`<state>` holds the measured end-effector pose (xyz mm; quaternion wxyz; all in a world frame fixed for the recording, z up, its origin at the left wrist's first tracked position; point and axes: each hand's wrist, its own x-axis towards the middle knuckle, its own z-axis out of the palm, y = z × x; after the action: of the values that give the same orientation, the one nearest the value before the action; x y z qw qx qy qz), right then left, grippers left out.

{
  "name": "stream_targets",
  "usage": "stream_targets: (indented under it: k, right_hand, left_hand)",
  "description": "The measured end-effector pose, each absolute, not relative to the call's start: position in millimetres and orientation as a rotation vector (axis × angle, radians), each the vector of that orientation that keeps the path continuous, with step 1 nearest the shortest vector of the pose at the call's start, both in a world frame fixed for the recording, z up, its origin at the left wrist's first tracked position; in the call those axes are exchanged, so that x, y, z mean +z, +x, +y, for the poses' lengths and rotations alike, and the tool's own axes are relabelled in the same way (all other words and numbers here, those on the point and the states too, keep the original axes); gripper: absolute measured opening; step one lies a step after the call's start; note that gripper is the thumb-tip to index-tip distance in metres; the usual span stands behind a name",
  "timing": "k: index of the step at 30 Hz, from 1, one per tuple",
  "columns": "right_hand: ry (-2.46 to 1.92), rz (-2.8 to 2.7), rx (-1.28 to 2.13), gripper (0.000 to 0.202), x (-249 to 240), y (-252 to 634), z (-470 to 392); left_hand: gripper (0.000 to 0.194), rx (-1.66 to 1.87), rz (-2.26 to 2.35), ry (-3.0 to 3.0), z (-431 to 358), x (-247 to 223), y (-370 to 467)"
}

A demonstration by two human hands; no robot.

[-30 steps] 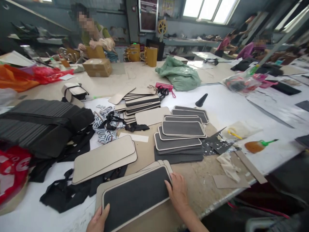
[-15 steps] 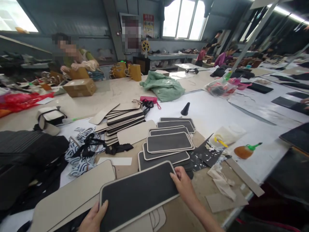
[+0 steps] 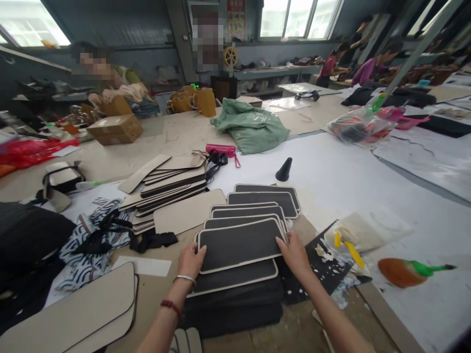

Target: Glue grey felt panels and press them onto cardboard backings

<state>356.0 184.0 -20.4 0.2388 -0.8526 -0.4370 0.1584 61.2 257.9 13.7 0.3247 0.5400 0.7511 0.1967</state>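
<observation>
Both my hands grip a dark rectangular panel (image 3: 239, 245) with a beige rim and rounded corners. My left hand (image 3: 191, 261) is closed on its left end, and my right hand (image 3: 295, 254) pinches the right end. The panel lies over a fanned stack of like panels (image 3: 261, 198), covering part of them. Another rimmed panel (image 3: 235, 277) shows just below it, above a pile of plain black pieces (image 3: 231, 311). Bare beige panels (image 3: 84, 306) lie at the lower left.
A pile of beige boards (image 3: 172, 181) is at left, beside patterned fabric (image 3: 91, 245). To the right are a glue-spotted black sheet (image 3: 320, 267), a yellow-handled tool (image 3: 349, 250) and a glue bottle (image 3: 405, 271). Farther off stand a black cone (image 3: 284, 169) and a green bag (image 3: 253, 127).
My hands have carried the rimmed panel away from me, from near the front edge onto the fanned stack. The view has shifted a little as well.
</observation>
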Motion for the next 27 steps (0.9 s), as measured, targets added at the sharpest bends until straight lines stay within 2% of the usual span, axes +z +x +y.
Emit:
stream_targets:
  k: [7,13,17,22,27]
  right_hand:
    - [-2.334,-1.023,0.744,0.053,-17.3,366.1,195.3]
    - [-2.387,-1.185,0.683,0.037,-13.3,366.7,198.3]
    - [-2.498,-1.252,0.482,0.032,-9.8,360.0,195.6]
    - [-2.441,-1.232,0.442,0.028,-13.8,353.9,192.4]
    - [-2.352,-1.01,0.571,0.034,-19.1,359.9,189.4]
  left_hand:
    - [0.028,0.631,1.936,1.167,281.6,3.1,63.1]
    - [0.019,0.628,1.786,0.935,298.4,0.6,65.2]
    - [0.013,0.623,1.631,0.866,301.6,9.4,70.2]
    - [0.028,0.589,1.394,0.618,308.5,19.0,77.0]
    - [0.029,0.617,1.331,0.635,306.2,21.1,82.4]
